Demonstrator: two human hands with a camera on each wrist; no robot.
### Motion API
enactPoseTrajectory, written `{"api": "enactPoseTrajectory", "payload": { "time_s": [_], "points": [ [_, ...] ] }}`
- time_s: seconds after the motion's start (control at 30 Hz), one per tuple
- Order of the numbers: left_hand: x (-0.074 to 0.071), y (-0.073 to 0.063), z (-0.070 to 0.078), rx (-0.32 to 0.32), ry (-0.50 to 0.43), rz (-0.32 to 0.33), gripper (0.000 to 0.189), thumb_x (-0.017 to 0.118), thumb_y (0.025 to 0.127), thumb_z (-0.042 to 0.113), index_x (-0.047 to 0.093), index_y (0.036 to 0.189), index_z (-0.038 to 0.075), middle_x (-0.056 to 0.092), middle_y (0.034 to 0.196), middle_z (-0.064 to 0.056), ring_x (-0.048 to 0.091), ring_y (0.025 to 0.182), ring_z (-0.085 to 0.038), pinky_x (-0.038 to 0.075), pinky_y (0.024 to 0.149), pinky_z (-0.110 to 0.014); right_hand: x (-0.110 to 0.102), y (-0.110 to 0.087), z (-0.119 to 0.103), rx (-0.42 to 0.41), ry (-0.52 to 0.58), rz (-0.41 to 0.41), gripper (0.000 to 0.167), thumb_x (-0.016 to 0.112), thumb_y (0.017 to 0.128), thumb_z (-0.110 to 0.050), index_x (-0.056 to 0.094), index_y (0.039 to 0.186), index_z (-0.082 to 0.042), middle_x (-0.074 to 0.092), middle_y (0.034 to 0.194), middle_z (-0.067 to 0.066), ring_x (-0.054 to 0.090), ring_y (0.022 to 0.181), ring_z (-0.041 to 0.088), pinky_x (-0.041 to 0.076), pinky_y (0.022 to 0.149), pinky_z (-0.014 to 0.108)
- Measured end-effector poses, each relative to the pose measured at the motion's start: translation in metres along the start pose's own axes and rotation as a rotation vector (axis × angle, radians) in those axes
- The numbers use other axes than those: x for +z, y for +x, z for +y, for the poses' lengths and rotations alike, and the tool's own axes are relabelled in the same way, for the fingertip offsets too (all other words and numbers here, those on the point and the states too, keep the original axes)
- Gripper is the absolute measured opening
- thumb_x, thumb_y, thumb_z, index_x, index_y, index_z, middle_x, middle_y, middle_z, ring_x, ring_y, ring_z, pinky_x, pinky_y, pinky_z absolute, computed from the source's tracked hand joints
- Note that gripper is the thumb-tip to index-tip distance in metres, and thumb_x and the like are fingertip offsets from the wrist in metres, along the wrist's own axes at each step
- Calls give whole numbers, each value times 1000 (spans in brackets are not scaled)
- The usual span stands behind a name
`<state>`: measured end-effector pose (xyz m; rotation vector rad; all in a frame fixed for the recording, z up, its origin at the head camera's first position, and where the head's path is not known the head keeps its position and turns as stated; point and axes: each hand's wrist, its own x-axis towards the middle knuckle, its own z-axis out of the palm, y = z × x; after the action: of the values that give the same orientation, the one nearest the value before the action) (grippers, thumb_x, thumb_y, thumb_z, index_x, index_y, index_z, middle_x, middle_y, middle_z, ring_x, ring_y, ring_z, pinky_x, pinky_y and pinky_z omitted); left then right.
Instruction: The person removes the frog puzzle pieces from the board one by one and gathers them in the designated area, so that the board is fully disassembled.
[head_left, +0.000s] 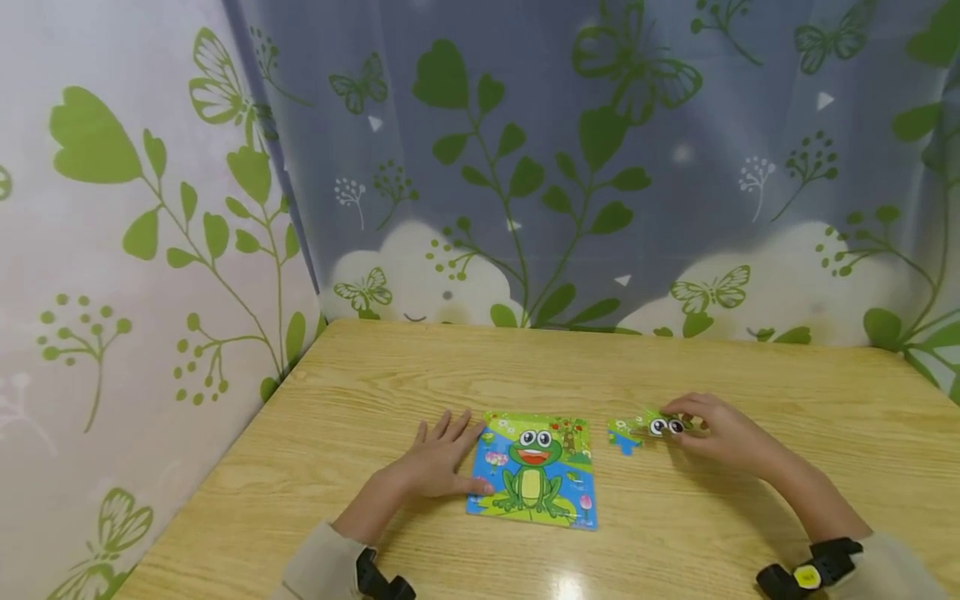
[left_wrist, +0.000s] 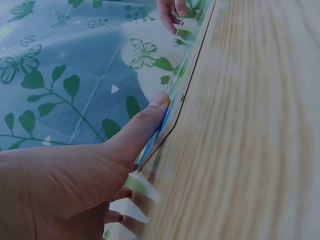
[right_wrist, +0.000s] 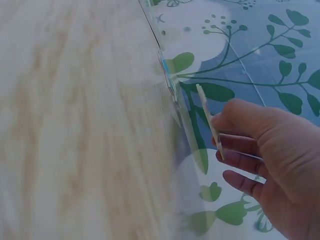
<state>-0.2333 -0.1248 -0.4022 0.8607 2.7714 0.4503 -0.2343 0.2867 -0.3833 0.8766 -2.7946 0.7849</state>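
Observation:
A square jigsaw puzzle [head_left: 531, 485] with a smiling green frog on blue water lies flat on the table. My left hand [head_left: 441, 462] rests at its left side with fingers spread, the thumb on the lower left edge; the left wrist view shows that thumb [left_wrist: 145, 120] pressing on the puzzle's border. To the right, my right hand [head_left: 723, 429] pinches a puzzle piece [head_left: 667, 427] printed with the frog's eyes. Seen edge-on in the right wrist view, the thin piece [right_wrist: 210, 120] stands tilted between thumb and fingers, above the table. Another piece [head_left: 624, 440], green and blue, lies just left of it.
The wooden table [head_left: 390, 375] reaches back to a blue curtain [head_left: 525, 167] with leaves and butterflies. A pale patterned curtain [head_left: 150, 275] hangs along the left side. Each wrist wears a black strap with a camera [head_left: 813, 571].

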Motion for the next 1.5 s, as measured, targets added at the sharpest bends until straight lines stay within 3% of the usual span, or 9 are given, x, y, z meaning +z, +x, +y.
{"api": "enactPoseTrajectory", "payload": {
  "time_s": [0.53, 0.87, 1.33, 1.5],
  "points": [
    [1, 1, -2, 3, 6, 0, 90, 56, 81, 61, 19, 148, 14, 8, 151, -16, -1, 135, -40, 0, 100, -62, 6, -3, 23, 23, 22, -81, 25, 70, 82, -10, 63, 106, -4, 59, 106, 11, 56, 85, 21, 49, 65, 31],
    [1, 0, -2, 3, -3, -3, 90, 57, 81, 60, 18, 148, 14, 8, 151, -16, -2, 135, -40, 0, 100, -62, 7, -4, 23, 29, 15, -79, 26, 69, 81, -8, 62, 107, -4, 58, 103, 7, 54, 83, 17, 49, 64, 28],
    [3, 1, -4, -1, 1, 3, 90, 57, 81, 60, 19, 148, 14, 8, 151, -15, -1, 135, -40, 1, 100, -62, 8, -5, 20, 11, -8, -70, 27, 70, 82, -14, 61, 106, -6, 56, 106, 11, 54, 87, 24, 47, 69, 37],
    [3, 2, -4, 3, 0, 2, 90, 56, 81, 60, 19, 148, 15, 7, 151, -15, -2, 135, -39, 0, 100, -62, 6, -5, 17, 48, 12, -65, 27, 68, 84, -16, 61, 108, -6, 56, 108, 10, 53, 89, 25, 46, 70, 39]
  ]
}}
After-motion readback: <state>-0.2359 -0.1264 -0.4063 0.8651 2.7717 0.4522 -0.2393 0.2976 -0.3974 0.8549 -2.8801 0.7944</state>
